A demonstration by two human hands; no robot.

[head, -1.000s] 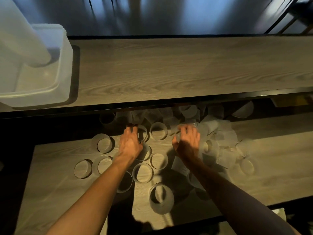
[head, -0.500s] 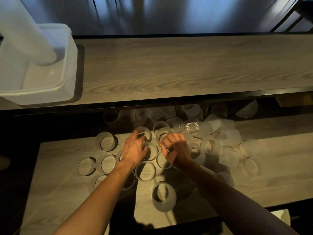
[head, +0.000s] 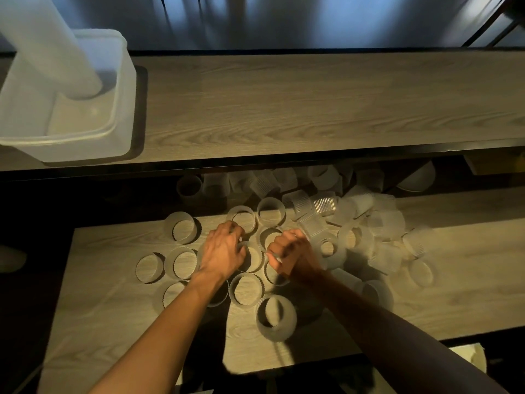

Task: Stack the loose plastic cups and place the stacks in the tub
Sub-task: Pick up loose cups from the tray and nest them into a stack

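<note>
Two wood-grain shelves were seen from above: an upper shelf (head: pixel 312 103) and a lower shelf (head: pixel 113 322) partly tucked beneath it. The tub (head: pixel 122 109), pale and translucent, was noted at the left end of the upper shelf, well apart from both hands. One tall stack (head: pixel 48 46) was leant inside it, foot on the tub floor, top tilted away to the left and cut off by the frame edge. The loose cups (head: pixel 183 230) were all recorded on the lower shelf. On the left and near side they were stood mouth-up, close together, several touching. The near cup (head: pixel 275 314) appeared tilted. To the right and back a heap (head: pixel 355 223) of tumbled cups was seen, many on their sides, some blurred, some in shadow under the upper shelf. Both hands were set among the upright cups at the middle of the lower shelf, just beside each other and apart. The left hand (head: pixel 224 251) was laid palm-down over a cup (head: pixel 251 258), fingers bent down and moderately spread, fingertips at the rim of the one behind. Whether anything was gripped could not be told. The right hand (head: pixel 292 254) was drawn narrow, fingers curled tight towards the thumb. A pale edge was seen at the thumb, but whether a cup was pinched could not be told. Both forearms were bare.
</note>
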